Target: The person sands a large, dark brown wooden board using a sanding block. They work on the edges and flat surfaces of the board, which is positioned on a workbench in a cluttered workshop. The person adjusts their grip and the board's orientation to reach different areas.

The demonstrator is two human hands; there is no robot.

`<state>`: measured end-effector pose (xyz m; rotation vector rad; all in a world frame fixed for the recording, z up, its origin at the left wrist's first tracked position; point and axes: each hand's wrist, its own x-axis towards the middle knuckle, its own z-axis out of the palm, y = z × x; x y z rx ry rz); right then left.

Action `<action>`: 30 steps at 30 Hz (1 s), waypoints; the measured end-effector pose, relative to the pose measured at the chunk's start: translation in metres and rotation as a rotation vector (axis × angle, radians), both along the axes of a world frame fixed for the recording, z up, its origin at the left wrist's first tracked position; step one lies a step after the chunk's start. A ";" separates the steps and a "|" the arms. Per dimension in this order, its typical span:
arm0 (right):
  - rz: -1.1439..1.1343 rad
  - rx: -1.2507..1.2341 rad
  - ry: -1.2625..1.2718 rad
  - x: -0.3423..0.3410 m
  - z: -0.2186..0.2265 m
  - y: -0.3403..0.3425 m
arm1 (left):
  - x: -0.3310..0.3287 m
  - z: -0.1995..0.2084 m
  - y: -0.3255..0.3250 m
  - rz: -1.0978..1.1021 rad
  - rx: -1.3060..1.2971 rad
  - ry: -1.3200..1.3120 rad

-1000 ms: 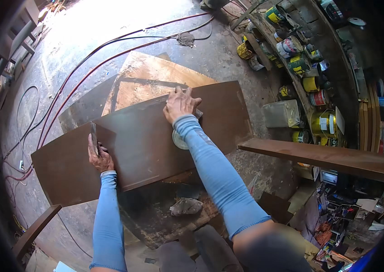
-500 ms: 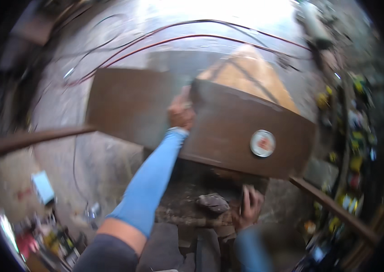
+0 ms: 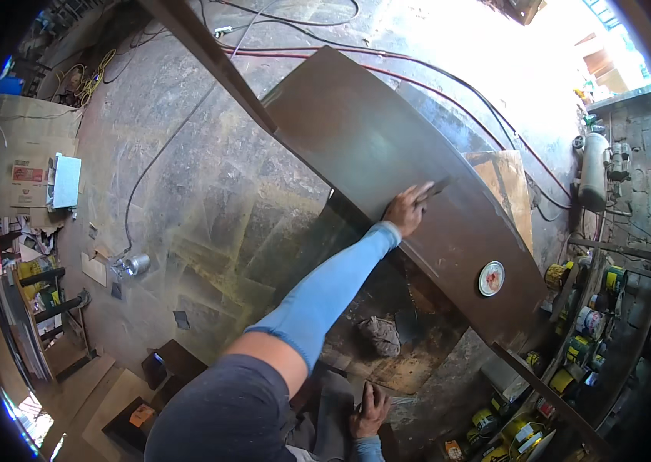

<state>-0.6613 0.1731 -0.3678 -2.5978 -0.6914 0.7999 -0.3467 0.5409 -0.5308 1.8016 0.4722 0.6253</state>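
A long dark brown board (image 3: 356,127) lies diagonally in front of me. Over its middle, near the close edge, my left hand (image 3: 405,212) is closed on a thin dark flat blade (image 3: 438,187), whose exact kind I cannot make out. Toward the board's right end rests a round pale lid (image 3: 492,269) with a reddish smear on it. My right hand (image 3: 372,414) is low down by my legs, fingers loosely bent and apart, nothing seen in them. Beyond it, below the board, sits a crumpled grey rag (image 3: 380,336).
Long bars (image 3: 210,61) extend from the board's ends. Red and dark hoses (image 3: 456,88) cross the floor behind it. A metal spray gun (image 3: 135,265) lies at left. Several paint cans (image 3: 575,350) line the right side, near a tank (image 3: 593,173). Cardboard (image 3: 506,181) shows behind the board.
My view has turned, so the board now slants down to the right. The left hand shows more toward the board's middle. My right hand appears lower, nearer my legs.
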 end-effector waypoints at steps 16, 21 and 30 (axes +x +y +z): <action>0.114 0.209 0.077 0.016 0.014 -0.008 | -0.444 0.110 -0.101 0.315 -1.158 0.164; 0.332 0.196 0.022 0.028 0.038 -0.006 | -0.479 0.119 -0.104 0.381 -1.245 0.067; 0.039 0.330 0.174 0.044 0.058 0.021 | -0.486 0.165 -0.078 0.553 -1.174 0.085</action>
